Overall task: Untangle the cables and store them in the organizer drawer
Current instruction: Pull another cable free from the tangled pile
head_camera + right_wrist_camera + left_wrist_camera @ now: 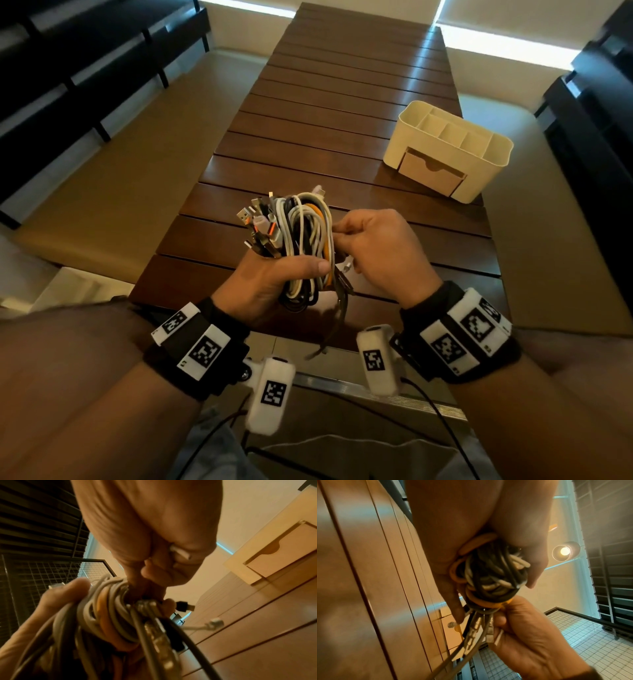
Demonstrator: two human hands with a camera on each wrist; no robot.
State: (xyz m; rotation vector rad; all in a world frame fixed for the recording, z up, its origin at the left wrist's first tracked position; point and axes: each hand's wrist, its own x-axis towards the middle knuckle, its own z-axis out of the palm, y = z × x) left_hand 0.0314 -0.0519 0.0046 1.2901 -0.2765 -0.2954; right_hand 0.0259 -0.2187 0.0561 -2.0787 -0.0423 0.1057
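A tangled bundle of white, grey, black and orange cables [303,236] is held above the near end of the slatted wooden table [342,113]. My left hand [274,277] grips the bundle [489,577] around its lower part, thumb across the front. My right hand [373,243] pinches strands at the bundle's right edge, and its curled fingers hold a white connector [180,551]. Several plugs [255,219] stick out at the upper left. Loose cable ends [337,308] hang below. The cream organizer [448,147] stands at the table's right edge, its drawer [430,168] closed.
Dark slatted benches [85,68] run along the left and another dark bench [596,102] along the right. Beige floor lies on both sides of the table. Black thin wires [442,421] from the wrist cameras hang near my lap.
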